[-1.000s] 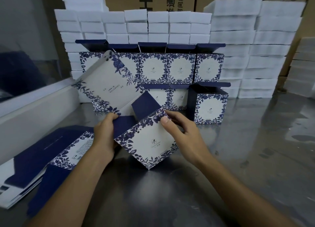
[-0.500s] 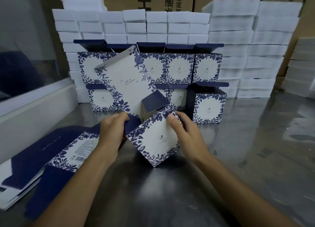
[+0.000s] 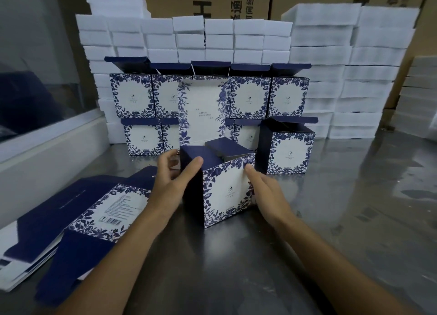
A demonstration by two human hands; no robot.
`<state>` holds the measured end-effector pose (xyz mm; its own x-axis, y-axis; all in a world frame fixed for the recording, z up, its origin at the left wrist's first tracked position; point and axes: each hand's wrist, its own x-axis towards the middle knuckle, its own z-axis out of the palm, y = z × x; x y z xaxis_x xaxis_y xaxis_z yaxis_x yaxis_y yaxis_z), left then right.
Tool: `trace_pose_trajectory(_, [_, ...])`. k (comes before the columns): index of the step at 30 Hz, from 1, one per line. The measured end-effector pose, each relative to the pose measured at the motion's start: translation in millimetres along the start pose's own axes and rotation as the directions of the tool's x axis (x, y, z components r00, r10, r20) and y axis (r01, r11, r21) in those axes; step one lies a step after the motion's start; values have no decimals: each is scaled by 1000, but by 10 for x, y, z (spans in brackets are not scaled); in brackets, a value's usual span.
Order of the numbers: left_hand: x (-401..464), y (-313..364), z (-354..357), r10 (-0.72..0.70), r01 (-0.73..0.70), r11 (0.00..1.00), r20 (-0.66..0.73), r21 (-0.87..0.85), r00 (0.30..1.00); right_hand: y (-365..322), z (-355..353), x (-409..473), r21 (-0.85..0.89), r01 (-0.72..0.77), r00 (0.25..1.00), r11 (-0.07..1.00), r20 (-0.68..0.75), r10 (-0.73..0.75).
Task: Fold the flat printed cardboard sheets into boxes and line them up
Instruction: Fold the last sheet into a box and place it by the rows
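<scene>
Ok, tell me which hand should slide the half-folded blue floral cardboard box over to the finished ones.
Left, probably. The left hand lies against the blue floral cardboard box's navy side, opposite the finished box on the right, so it can push that way. The right hand sits between them.

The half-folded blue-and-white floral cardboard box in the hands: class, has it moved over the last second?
Yes. The half-folded floral cardboard box has turned from tilted to upright and now stands on the steel table, shifted rightward towards the finished floral box.

"H4" and Chinese characters, perhaps "通信", on brown carton, barcode on flat sheet
</scene>
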<state>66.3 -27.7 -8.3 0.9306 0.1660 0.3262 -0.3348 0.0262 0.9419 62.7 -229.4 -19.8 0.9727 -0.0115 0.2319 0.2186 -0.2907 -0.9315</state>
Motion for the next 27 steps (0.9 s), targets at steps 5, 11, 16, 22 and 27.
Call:
trace_pose_trajectory(5, [-23, -68, -5, 15, -18, 996, 31, 87, 999, 31, 59, 34, 60, -36, 975, 998, -219, 49])
trace_pose_trajectory(11, [13, -56, 40, 38, -30, 990, -56, 138, 998, -26, 26, 87, 298, -118, 974, 947, -153, 170])
trace_pose_trajectory(16, [-26, -80, 34, 65, -56, 963, -27, 264, 998, -39, 45, 88, 488, -168, 973, 857, -59, 225])
trace_pose_trajectory(22, [-58, -43, 62, 173, -170, 942, 13, 289, 985, -8, 36, 85, 248, -24, 945, 969, -312, 103])
trace_pose_trajectory(27, [-94, 15, 100, 400, -369, 820, 24, 438, 916, -69, 1, 90, 307, 98, 957, 947, -291, -4])
